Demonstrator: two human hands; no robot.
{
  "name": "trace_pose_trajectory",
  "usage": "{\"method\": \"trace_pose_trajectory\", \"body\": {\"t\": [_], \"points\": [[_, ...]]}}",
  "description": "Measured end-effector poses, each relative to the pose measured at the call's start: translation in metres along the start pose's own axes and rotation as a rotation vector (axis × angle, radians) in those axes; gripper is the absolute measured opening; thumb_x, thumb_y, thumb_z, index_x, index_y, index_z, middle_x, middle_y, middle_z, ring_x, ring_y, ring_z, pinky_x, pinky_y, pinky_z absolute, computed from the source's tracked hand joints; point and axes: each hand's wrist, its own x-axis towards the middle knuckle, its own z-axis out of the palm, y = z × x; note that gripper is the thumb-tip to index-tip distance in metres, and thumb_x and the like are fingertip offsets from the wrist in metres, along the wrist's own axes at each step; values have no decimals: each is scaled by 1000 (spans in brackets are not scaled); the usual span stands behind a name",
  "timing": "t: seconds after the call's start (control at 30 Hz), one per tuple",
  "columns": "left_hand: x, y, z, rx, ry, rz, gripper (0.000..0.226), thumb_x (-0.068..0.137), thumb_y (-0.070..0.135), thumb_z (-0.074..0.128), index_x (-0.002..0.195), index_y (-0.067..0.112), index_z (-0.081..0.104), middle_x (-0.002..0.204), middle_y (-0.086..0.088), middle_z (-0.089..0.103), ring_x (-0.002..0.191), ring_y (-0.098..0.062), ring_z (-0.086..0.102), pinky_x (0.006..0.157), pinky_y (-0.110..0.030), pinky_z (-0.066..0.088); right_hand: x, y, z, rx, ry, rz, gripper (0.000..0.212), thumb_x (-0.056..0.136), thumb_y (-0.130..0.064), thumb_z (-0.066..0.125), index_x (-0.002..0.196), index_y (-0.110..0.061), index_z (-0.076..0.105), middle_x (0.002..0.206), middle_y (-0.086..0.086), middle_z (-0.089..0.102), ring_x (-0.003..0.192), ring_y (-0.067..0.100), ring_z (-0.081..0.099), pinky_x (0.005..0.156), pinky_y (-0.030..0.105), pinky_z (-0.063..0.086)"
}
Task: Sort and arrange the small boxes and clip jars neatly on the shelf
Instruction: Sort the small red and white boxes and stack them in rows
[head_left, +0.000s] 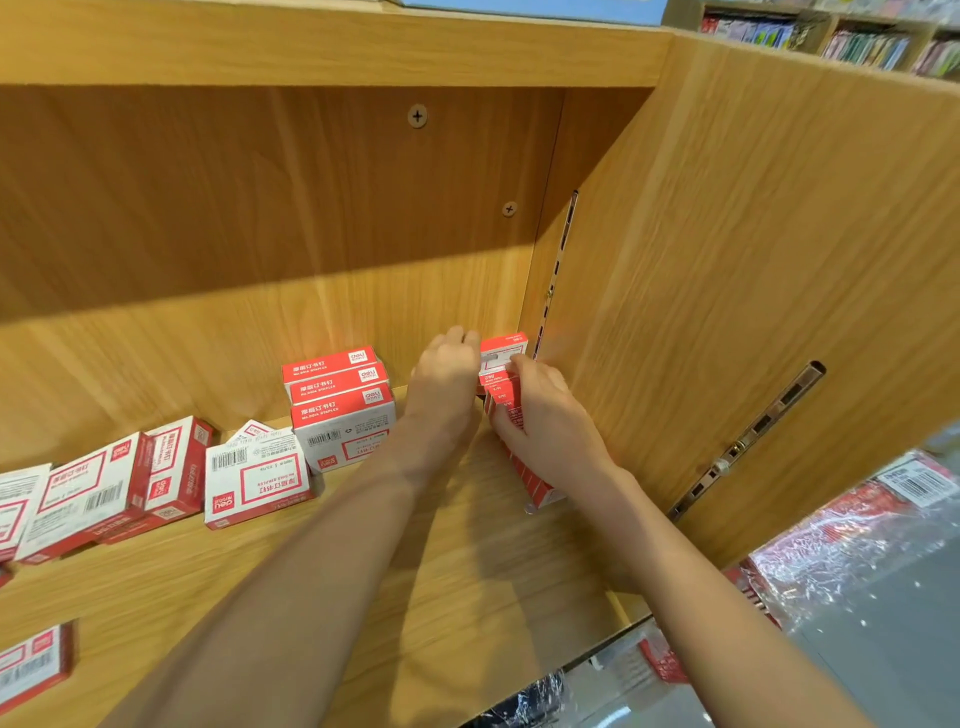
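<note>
Three stacked boxes (340, 400) — red-topped (white-sided).

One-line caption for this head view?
Both hands press a row of red boxes into the shelf corner.

Shelf (467, 597): bounded behind by a back panel (260, 208) and on the right by a side panel (727, 260).
Stack (340, 402): three boxes piled one on another, placed mid-shelf against the back panel.
Row (511, 415): small boxes lined up along the side panel, reaching from the back corner toward the front edge.
Left hand (444, 374): found between stack and row, laid against the row's left side.
Right hand (545, 415): laid over the row (fingers on its top).
Loose boxes (171, 473): scattered left of the stack, some leaning on each other.
Lone box (34, 662): set at the front left.
Wrapped packs (841, 545): kept below, right of the side panel.
</note>
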Motion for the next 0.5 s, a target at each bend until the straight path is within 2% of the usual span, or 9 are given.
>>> {"method": "trace_pose_trajectory", "body": {"t": [0.07, 0.1, 0.2, 0.27, 0.33, 0.4, 0.5], "points": [[-9, -4, 8, -52, 95, 23, 20, 70, -5, 68, 86, 4, 58, 80, -11, 57, 71, -27, 55, 55, -30, 35, 0, 0, 0, -8, 33, 4, 46, 85, -21, 56, 124, -1, 44, 114, 13, 54, 107, 25, 49, 88, 29, 41], [-13, -5, 11, -74, 116, 17, 21, 71, -5, 68, 85, 5, 58, 80, -10, 56, 70, -24, 52, 54, -29, 35, -1, -1, 0, -22, 47, 12, 48, 84, -23, 56, 125, -1, 43, 114, 12, 53, 106, 24, 49, 87, 28, 42], [-19, -5, 15, -144, 109, -38, 16, 82, 0, 60, 97, 5, 59, 89, -10, 53, 77, -18, 44, 60, -28, 35, -1, -2, 0, -65, 97, 24, 46, 83, -23, 57, 123, -3, 46, 108, 9, 54, 98, 21, 50, 82, 27, 43], [-18, -6, 16, -229, 124, -52, 19, 86, 2, 55, 104, 4, 60, 93, -12, 55, 84, -22, 49, 68, -28, 38, -2, -3, -2, -82, 132, 19, 41, 83, -20, 57, 119, -3, 48, 105, 9, 56, 95, 21, 51, 81, 26, 44], [-20, -5, 16, -394, 129, -113, 23, 86, 0, 54, 107, 6, 56, 96, -10, 60, 89, -22, 54, 73, -19, 37, -4, -5, -3, -82, 141, 24, 39, 83, -18, 58, 118, -3, 48, 104, 9, 56, 94, 21, 52, 79, 27, 45], [-22, -5, 16, -516, 134, -186, 24, 83, -4, 56, 98, 13, 48, 85, -2, 58, 80, -17, 56, 65, -10, 37, -4, -4, -2, -86, 139, 21, 39, 83, -17, 57, 118, -3, 47, 104, 9, 56, 94, 22, 53, 78, 28, 47], [-22, -6, 13, -491, 117, -195, 17, 85, 0, 57, 90, 12, 46, 77, 0, 53, 73, -20, 54, 59, -18, 35, -3, -3, 0, -76, 134, 21, 41, 84, -17, 56, 121, -3, 46, 106, 10, 55, 97, 23, 54, 81, 32, 50]]}}
